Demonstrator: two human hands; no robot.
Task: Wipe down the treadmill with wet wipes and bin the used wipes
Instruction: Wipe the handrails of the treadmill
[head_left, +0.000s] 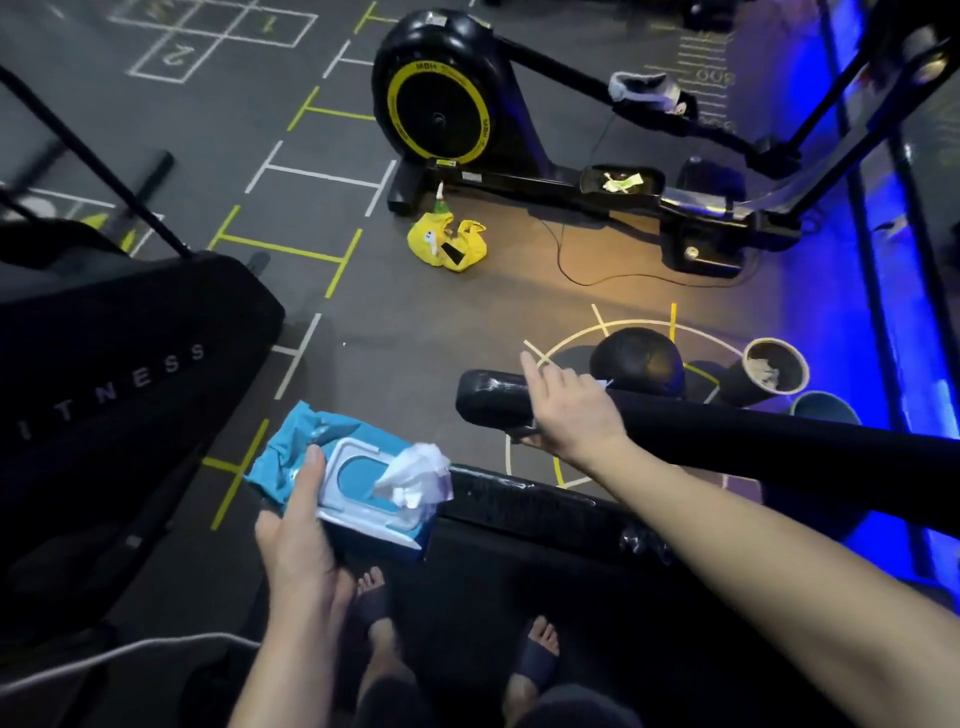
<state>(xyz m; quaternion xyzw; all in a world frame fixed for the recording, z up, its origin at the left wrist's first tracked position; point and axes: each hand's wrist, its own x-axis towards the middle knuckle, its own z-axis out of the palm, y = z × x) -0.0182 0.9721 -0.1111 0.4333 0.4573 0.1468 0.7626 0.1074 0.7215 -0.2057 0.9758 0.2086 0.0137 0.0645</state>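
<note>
My left hand (298, 525) grips a blue pack of wet wipes (353, 480), low centre, with a white wipe (415, 470) sticking out of its open lid. My right hand (566, 410) wraps over the black padded treadmill handrail (727, 431), index finger pointing up. A sliver of white wipe (605, 384) shows under the palm against the rail. The rail's left end looks wet and shiny. A black treadmill side rail (519, 501) runs below the pack.
A neighbouring black treadmill (119, 374) stands at left. A black elliptical trainer (467, 119) is ahead, a yellow bag (447, 244) on the floor beside it. A round bin holding crumpled wipes (774, 369), a black ball (636, 361) and a blue-lit wall are at right.
</note>
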